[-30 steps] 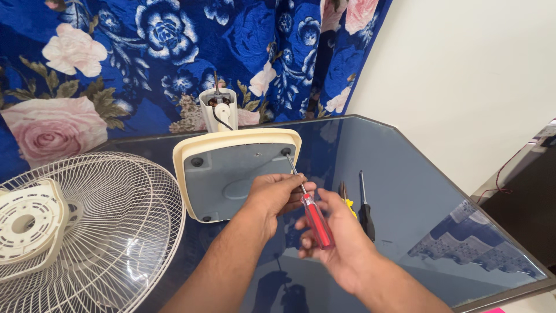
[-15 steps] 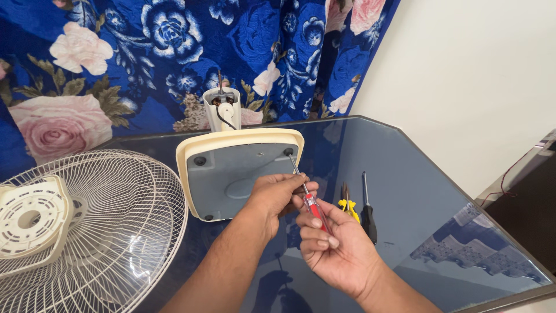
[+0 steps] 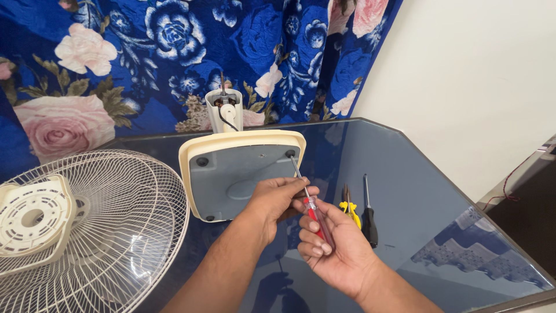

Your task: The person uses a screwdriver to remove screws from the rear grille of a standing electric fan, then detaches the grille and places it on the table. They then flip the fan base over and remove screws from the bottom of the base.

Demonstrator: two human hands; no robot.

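Fingers of the right hand (image 3: 327, 243) are curling tighter around the red screwdriver (image 3: 317, 222), its grip clenched; the left hand (image 3: 277, 200) is pinching the shaft, whose tip is sitting in the fan base (image 3: 231, 174) corner screw on the surface (image 3: 405, 191).

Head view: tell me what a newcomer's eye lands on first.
At centre, both hands work a red screwdriver: the right hand grips its handle, the left hand steadies the shaft, tip at a corner hole of the upturned fan base. A cream fan grille lies left on the glass table, with a blue floral curtain behind.
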